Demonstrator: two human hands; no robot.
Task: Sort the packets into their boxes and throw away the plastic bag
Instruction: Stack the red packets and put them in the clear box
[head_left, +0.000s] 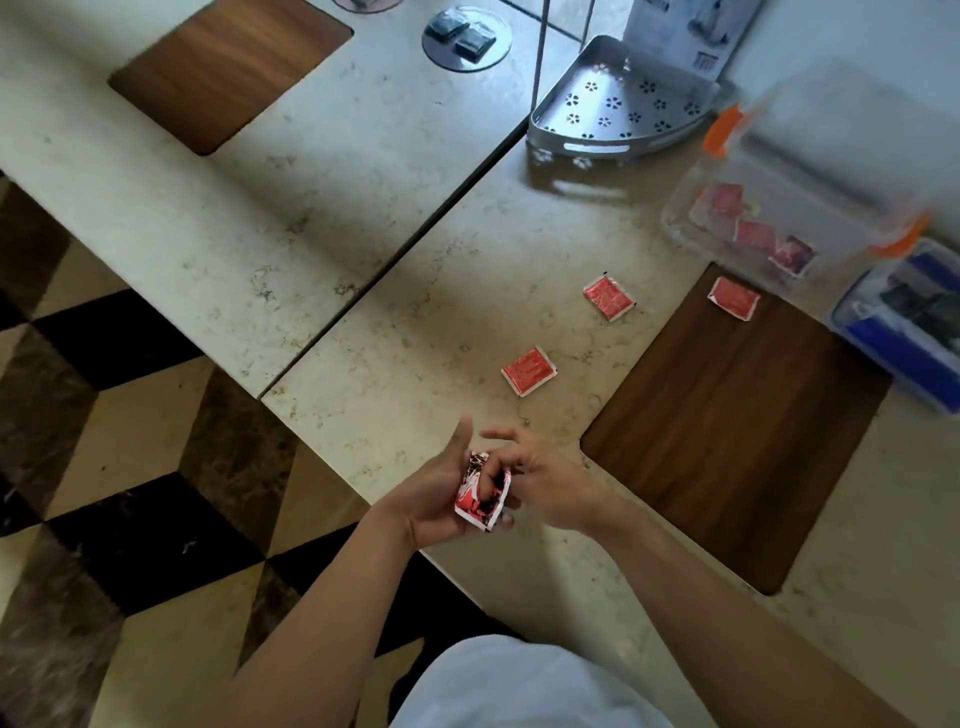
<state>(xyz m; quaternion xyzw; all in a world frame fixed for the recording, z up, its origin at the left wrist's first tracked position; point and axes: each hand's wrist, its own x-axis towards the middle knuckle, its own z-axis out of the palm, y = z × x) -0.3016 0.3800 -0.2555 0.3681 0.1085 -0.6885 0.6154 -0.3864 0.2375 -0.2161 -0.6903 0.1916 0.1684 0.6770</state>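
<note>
Red packets loose on the counter: three — one (529, 371) nearest the hands, one (609, 298) beyond it, one (734, 298) on the wood inlay; a small stack (480, 493) also sits between the two hands, left hand (441, 499) and right hand (540, 483), number in it unreadable. Boxes: two — a clear one (789, 171) with orange clips holding about three red packets, blurred, and a blue one (904, 322) with dark contents, uncountable. Dark packets: two (457, 32) on the round plate; wood inlays: two (228, 67) (727, 436); metal rack: one (623, 98).
</note>
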